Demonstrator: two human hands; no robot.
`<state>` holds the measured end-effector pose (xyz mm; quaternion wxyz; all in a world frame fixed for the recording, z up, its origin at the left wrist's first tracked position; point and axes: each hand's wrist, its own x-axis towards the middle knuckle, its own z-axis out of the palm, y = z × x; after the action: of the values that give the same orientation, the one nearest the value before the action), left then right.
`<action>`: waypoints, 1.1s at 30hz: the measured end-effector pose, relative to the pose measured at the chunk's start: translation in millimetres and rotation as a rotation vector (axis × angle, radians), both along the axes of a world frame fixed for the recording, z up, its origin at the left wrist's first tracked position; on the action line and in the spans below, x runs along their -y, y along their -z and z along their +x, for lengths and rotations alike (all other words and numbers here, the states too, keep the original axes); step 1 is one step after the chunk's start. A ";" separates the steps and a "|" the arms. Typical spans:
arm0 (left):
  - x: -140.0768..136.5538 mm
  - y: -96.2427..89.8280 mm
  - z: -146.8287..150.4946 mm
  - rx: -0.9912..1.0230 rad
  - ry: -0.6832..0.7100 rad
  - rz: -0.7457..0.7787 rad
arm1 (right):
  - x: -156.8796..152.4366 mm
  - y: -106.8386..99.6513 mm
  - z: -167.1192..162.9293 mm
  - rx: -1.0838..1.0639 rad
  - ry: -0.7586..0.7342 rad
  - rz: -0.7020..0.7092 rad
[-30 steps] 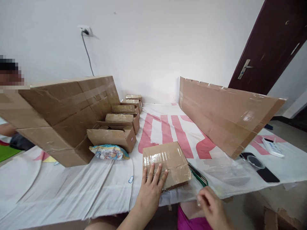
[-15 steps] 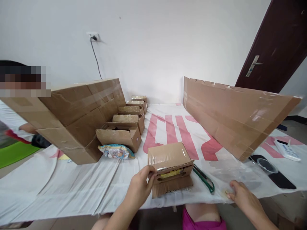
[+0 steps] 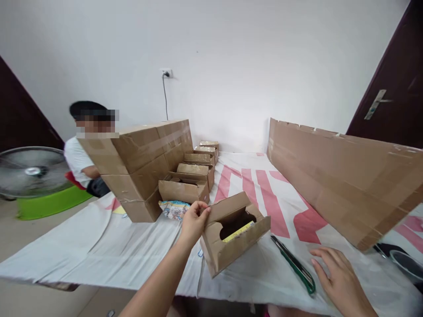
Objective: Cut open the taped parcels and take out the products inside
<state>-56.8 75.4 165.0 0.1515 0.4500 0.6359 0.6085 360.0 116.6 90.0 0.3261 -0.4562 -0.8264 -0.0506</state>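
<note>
My left hand (image 3: 194,222) pinches the upper left edge of a small cardboard box (image 3: 231,253), which is tilted on the cloth in front of me. Its top flaps stand raised, and through a cut-out I see something yellow (image 3: 239,232) inside. My right hand (image 3: 333,273) hovers with fingers apart and nothing in them, just right of a green utility knife (image 3: 295,266) lying on the cloth. Behind my left hand lies a blue and white printed packet (image 3: 173,210), partly covered by it.
Several small cardboard boxes (image 3: 185,190) line up toward the wall, beside large stacked cartons (image 3: 142,171). A tall cardboard panel (image 3: 333,176) stands at right. Behind the cartons sits a person (image 3: 77,160) near a fan (image 3: 33,171). A dark phone-like object (image 3: 405,264) lies far right.
The small box has been turned and tipped, so its flapped opening now faces up. My right hand has opened from a pinch. The view has swung left.
</note>
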 end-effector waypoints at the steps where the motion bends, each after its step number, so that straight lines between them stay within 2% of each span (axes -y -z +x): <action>1: -0.6 7.0 -4.5 0.002 -0.020 -0.006 | -2.2 -11.9 -11.2 -0.039 -0.058 0.012; 7: 24.6 64.0 -2.0 -0.013 -0.066 0.051 | -17.3 -87.5 -76.0 -0.119 -0.371 -0.004; 10: 45.9 95.4 7.7 -0.042 0.025 0.088 | -29.8 -117.4 -113.6 -0.112 -0.532 -0.029; 13: 65.4 123.6 18.0 -0.241 0.105 0.058 | -42.0 -133.7 -155.2 -0.055 -0.644 -0.124; 16: 76.0 143.4 27.4 -0.485 0.072 0.033 | -50.5 -137.9 -193.4 0.202 -0.657 -0.294; 18: 76.5 151.8 31.2 -0.535 0.035 0.026 | -54.2 -136.9 -213.9 0.385 -0.663 -0.349; 20: 73.8 158.6 31.7 -0.538 0.040 0.007 | -56.7 -135.3 -230.0 0.524 -0.689 -0.347; 24: 68.0 169.9 26.3 -0.478 0.124 -0.034 | -60.5 -134.9 -250.5 0.782 -0.674 -0.317; 27: 65.7 170.4 23.9 -0.390 0.158 0.002 | -63.9 -136.4 -255.4 0.885 -0.657 -0.309; 31: 62.0 160.6 25.3 -0.203 0.183 0.054 | -65.7 -131.0 -247.0 1.038 -0.747 -0.552; 33: 60.6 158.1 25.6 -0.150 0.205 0.069 | -63.4 -124.2 -238.7 0.997 -0.752 -0.654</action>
<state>-31.2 14.8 7.0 0.1493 0.5617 0.5750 0.5758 121.3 180.0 214.2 -0.2500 -0.1366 -0.9518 0.1137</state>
